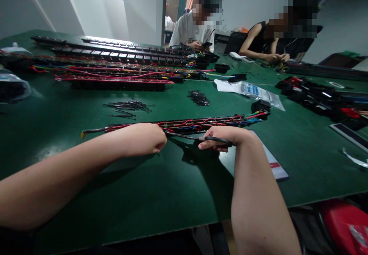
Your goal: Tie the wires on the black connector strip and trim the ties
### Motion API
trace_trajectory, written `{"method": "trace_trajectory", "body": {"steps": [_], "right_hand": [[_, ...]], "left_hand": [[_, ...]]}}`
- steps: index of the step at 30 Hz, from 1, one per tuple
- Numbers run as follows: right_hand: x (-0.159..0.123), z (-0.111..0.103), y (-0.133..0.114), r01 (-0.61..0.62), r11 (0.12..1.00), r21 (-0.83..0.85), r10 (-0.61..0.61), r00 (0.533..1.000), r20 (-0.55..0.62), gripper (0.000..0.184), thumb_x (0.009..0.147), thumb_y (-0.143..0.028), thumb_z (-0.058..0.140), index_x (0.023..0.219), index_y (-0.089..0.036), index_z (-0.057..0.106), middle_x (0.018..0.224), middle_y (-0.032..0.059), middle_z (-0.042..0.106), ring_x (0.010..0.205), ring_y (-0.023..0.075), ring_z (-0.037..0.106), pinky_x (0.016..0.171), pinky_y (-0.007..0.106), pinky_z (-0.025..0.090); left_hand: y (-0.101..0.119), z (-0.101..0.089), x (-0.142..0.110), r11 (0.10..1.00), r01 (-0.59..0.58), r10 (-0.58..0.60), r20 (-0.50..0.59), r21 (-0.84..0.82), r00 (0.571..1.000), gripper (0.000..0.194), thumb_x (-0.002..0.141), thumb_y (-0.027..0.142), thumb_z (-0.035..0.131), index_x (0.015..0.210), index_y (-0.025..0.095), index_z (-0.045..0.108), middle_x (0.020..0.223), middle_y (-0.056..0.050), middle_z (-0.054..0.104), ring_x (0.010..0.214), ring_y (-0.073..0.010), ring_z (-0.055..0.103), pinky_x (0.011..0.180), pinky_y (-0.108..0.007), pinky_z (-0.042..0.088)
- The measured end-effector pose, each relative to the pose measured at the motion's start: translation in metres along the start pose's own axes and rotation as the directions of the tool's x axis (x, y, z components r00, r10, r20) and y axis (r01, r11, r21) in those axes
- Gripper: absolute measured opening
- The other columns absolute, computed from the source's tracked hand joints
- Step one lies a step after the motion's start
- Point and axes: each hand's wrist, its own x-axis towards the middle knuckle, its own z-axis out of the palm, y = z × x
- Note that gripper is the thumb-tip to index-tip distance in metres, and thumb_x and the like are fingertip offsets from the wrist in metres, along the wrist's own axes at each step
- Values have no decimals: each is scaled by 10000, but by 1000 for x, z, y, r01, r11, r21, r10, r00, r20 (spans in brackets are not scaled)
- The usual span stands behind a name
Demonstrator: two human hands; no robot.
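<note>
A long black strip [195, 124] with red, blue and green wires lies across the table in front of me. My right hand [221, 133] grips a pair of scissors [188, 137] by its black handles, on the near side of the strip. The metal blades point left and reach to my left hand [152, 137]. That hand is closed at the strip's near edge, its back towards me, so whatever its fingers hold is hidden. At the strip's left end a cable with a yellow tip [83, 134] sticks out; a black connector block [261, 107] sits at the right end.
Two small piles of black ties [129, 104] [199, 98] lie beyond the strip. Behind them are several wired strips [120, 74], with a plastic bag [253, 90] to their right. A flat white-and-red item [274, 165] lies by my right forearm. Two people sit across the table.
</note>
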Motion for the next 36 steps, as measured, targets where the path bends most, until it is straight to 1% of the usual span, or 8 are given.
{"method": "trace_trajectory", "body": {"steps": [5, 11, 15, 18, 23, 28, 32, 36], "right_hand": [[0, 0, 0, -7, 1000, 3, 7, 1000, 5, 560, 684, -724, 768, 643, -210, 548, 491, -66, 509, 448, 91, 460, 503, 261, 347], [0, 0, -2, -25, 1000, -13, 25, 1000, 10, 572, 695, -736, 762, 643, -204, 558, 473, -57, 523, 437, 90, 450, 514, 266, 352], [-1, 0, -5, -43, 999, -13, 43, 999, -9, 610, 633, -763, 803, 689, -198, 580, 491, -59, 528, 443, 92, 461, 504, 261, 340], [-3, 0, -7, -54, 998, -13, 53, 998, -23, 605, 631, -752, 818, 712, -191, 605, 517, -53, 544, 456, 94, 476, 508, 261, 348], [-2, 1, -7, -54, 999, 3, 54, 998, -32, 604, 634, -753, 818, 704, -196, 594, 520, -55, 538, 457, 93, 471, 496, 260, 341], [-2, 2, -7, -47, 999, 13, 48, 998, -37, 624, 628, -771, 812, 674, -196, 572, 492, -58, 514, 444, 86, 447, 484, 261, 327], [-2, 2, -7, -44, 999, 18, 45, 998, -43, 631, 615, -774, 816, 689, -191, 587, 495, -58, 527, 447, 86, 457, 491, 258, 341], [-1, 3, -6, -36, 999, 29, 37, 999, -35, 594, 645, -746, 811, 690, -185, 619, 472, -66, 526, 420, 77, 442, 489, 255, 344]], "left_hand": [[-5, 2, 1, 998, 63, -64, -21, -5, 998, 140, 857, 181, 664, 919, 219, 783, 921, -50, 789, 843, -218, 713, 717, -288, 497], [-4, 11, -3, 993, 112, -110, -59, 39, 992, 238, 818, 249, 744, 1039, 164, 764, 1107, -130, 777, 1005, -287, 733, 890, -355, 565], [3, 22, 5, 991, 99, -91, -92, 88, 992, 123, 825, 147, 685, 909, 172, 771, 953, -107, 785, 941, -259, 751, 907, -335, 581], [3, 27, 13, 987, 90, -74, -120, 133, 990, 169, 822, 91, 644, 876, 175, 780, 850, -97, 781, 883, -252, 766, 902, -334, 591], [-1, 30, 22, 978, 71, -44, -137, 196, 990, 206, 818, 81, 639, 942, 134, 795, 937, -151, 800, 939, -286, 774, 914, -362, 594], [4, 33, 25, 972, 74, -50, -113, 222, 992, 213, 811, 122, 693, 999, 126, 792, 1037, -168, 798, 998, -300, 760, 909, -363, 584], [6, 19, 15, 975, 63, -46, -82, 214, 996, 139, 821, 161, 692, 928, 146, 779, 967, -114, 787, 894, -243, 738, 830, -315, 552], [-11, -23, 11, 976, 87, -68, -100, 197, 993, 164, 895, 225, 585, 898, 156, 734, 900, -72, 737, 773, -200, 659, 670, -305, 460]]}}
